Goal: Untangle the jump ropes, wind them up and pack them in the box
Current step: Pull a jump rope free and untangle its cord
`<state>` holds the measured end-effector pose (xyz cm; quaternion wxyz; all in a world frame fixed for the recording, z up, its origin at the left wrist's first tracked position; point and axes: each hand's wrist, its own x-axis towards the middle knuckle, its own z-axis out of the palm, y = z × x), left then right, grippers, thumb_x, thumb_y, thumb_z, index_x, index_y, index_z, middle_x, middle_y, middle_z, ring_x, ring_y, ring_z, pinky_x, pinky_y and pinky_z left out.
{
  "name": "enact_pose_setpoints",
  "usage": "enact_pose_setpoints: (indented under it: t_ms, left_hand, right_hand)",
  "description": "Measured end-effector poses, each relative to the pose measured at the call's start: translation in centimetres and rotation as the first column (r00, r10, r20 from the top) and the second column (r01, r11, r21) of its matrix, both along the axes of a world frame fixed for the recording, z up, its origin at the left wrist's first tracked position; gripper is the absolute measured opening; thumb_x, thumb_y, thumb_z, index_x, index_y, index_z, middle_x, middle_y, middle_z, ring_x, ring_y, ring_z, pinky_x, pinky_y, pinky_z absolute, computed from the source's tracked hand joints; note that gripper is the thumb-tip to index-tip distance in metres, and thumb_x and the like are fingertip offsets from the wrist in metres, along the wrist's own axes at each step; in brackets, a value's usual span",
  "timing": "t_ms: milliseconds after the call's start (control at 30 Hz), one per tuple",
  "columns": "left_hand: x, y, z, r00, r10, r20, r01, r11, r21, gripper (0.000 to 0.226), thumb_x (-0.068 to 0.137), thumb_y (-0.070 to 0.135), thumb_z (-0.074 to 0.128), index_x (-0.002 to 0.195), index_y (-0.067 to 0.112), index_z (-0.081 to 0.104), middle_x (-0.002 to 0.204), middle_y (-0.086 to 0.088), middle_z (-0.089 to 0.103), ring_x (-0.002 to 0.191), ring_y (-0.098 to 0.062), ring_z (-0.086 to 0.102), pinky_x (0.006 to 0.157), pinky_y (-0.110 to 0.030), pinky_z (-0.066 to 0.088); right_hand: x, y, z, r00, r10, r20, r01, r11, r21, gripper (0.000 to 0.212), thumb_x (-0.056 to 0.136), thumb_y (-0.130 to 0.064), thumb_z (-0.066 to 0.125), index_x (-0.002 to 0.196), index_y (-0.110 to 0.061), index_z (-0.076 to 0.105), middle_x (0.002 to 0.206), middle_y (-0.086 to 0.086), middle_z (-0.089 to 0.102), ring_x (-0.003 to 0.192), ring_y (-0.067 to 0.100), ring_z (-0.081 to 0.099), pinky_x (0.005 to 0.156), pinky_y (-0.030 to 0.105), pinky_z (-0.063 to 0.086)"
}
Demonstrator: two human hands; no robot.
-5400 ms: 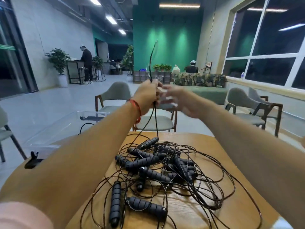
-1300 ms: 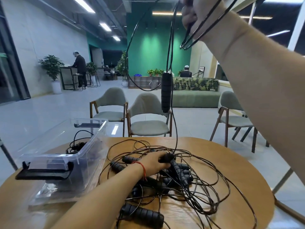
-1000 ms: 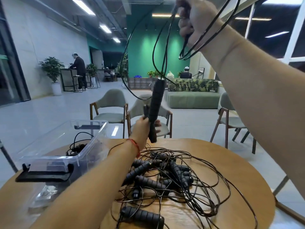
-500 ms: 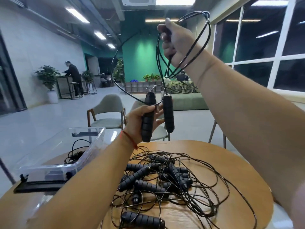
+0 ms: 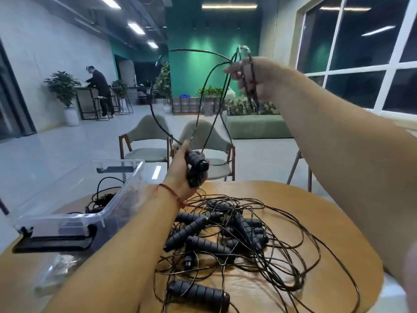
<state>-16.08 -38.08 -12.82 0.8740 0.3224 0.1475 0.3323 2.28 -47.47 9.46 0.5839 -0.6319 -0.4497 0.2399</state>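
Note:
My left hand (image 5: 182,170) grips two black ribbed handles (image 5: 196,167) of one jump rope, held together above the table's far edge. From them its thin black cord (image 5: 203,91) arcs up to my right hand (image 5: 259,79), which holds several loops of that cord at head height. A tangled pile of jump ropes (image 5: 225,236), black handles and thin cords, lies on the round wooden table (image 5: 316,213). A clear plastic box (image 5: 94,199) stands open at the left with one rope (image 5: 101,197) inside.
The box's black latch (image 5: 54,242) faces me at the table's left. Two grey chairs (image 5: 146,141) stand behind the table, a third at the right. A person stands at a counter far left. One loose handle (image 5: 198,294) lies nearest me.
My left hand took a second handle and now grips both together, lower. My right hand has come down and right with the cord loops. The camera tilted down a little.

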Motion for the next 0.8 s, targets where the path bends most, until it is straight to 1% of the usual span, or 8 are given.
enact_pose_setpoints:
  t_ms: [100,167,367,467,567,633,733,800]
  left_hand:
    - [0.6,3.9,-2.2,0.952,0.203,-0.23,-0.238,0.962,-0.136,0.037,0.101,0.054,0.063,0.112,0.019,0.057,0.099,-0.013,0.063,0.074,-0.021,0.059,0.048,-0.023,0.054]
    - [0.2,5.4,-3.0,0.948,0.174,-0.267,-0.223,0.96,-0.168,0.041,0.1,0.051,0.063,0.123,0.017,0.057,0.098,-0.015,0.062,0.074,-0.022,0.059,0.046,-0.024,0.053]
    - [0.8,8.4,-2.5,0.998,0.016,-0.057,-0.015,1.0,0.013,0.041,0.095,0.047,0.065,0.12,0.016,0.055,0.11,-0.018,0.062,0.071,-0.02,0.06,0.046,-0.024,0.053]
    - [1.4,10.1,-1.5,0.997,0.046,0.062,-0.05,0.997,0.06,0.028,0.096,0.042,0.064,0.106,0.017,0.06,0.119,-0.02,0.06,0.077,-0.022,0.061,0.053,-0.027,0.055]
    - [2.0,11.7,-1.6,0.993,0.053,0.103,-0.069,0.985,0.158,0.022,0.093,0.038,0.066,0.101,0.018,0.063,0.124,-0.02,0.061,0.085,-0.024,0.062,0.062,-0.03,0.054]
    - [2.6,12.2,-2.6,0.993,0.122,0.001,-0.119,0.97,0.211,0.022,0.09,0.034,0.067,0.102,0.016,0.064,0.122,-0.02,0.063,0.088,-0.026,0.064,0.067,-0.033,0.054]
    - [3.4,12.2,-5.6,0.962,0.158,-0.221,-0.118,0.976,0.182,0.033,0.086,0.035,0.071,0.109,0.013,0.065,0.119,-0.019,0.064,0.097,-0.03,0.067,0.078,-0.043,0.057]
    - [3.5,11.6,-7.4,0.929,0.12,-0.35,-0.067,0.985,0.159,0.033,0.093,0.033,0.067,0.117,0.011,0.066,0.124,-0.021,0.067,0.103,-0.031,0.069,0.084,-0.047,0.056]
  right_hand:
    - [1.8,4.0,-1.8,0.994,-0.078,-0.074,0.063,0.98,-0.188,0.004,0.102,-0.002,0.059,0.103,-0.006,0.057,0.083,0.002,0.052,0.051,0.006,0.026,0.039,0.017,0.023]
    - [3.0,6.0,-3.1,0.979,-0.12,-0.166,0.088,0.978,-0.187,0.01,0.103,0.0,0.052,0.097,-0.007,0.052,0.082,0.003,0.047,0.052,0.006,0.03,0.041,0.015,0.025]
    - [7.2,14.2,-7.1,0.989,-0.116,-0.088,0.104,0.986,-0.133,0.031,0.101,0.007,0.046,0.124,-0.008,0.06,0.089,0.001,0.067,0.069,0.011,0.065,0.068,0.029,0.052]
    - [8.6,17.4,-8.6,0.993,-0.111,-0.032,0.112,0.993,0.023,0.056,0.098,0.018,0.048,0.15,-0.003,0.052,0.11,0.004,0.067,0.09,0.011,0.065,0.067,0.019,0.054]
    - [9.3,18.7,-10.2,0.983,-0.084,0.165,0.091,0.995,-0.033,0.067,0.1,0.011,0.055,0.162,-0.01,0.038,0.146,0.008,0.056,0.131,0.021,0.054,0.102,0.025,0.043]
    - [10.3,19.3,-11.8,0.96,-0.062,0.271,0.113,0.977,-0.179,0.072,0.102,-0.001,0.059,0.166,-0.013,0.029,0.165,0.013,0.04,0.15,0.031,0.041,0.114,0.037,0.04]
    - [10.5,18.9,-14.8,0.932,-0.028,0.361,0.179,0.903,-0.39,0.051,0.105,-0.016,0.063,0.152,-0.019,0.045,0.143,0.011,0.057,0.13,0.032,0.055,0.073,0.023,0.049]
    - [10.1,18.6,-17.5,0.932,0.024,0.361,0.145,0.89,-0.432,0.034,0.103,-0.02,0.067,0.134,-0.024,0.054,0.114,-0.001,0.06,0.111,0.024,0.056,0.067,0.021,0.041]
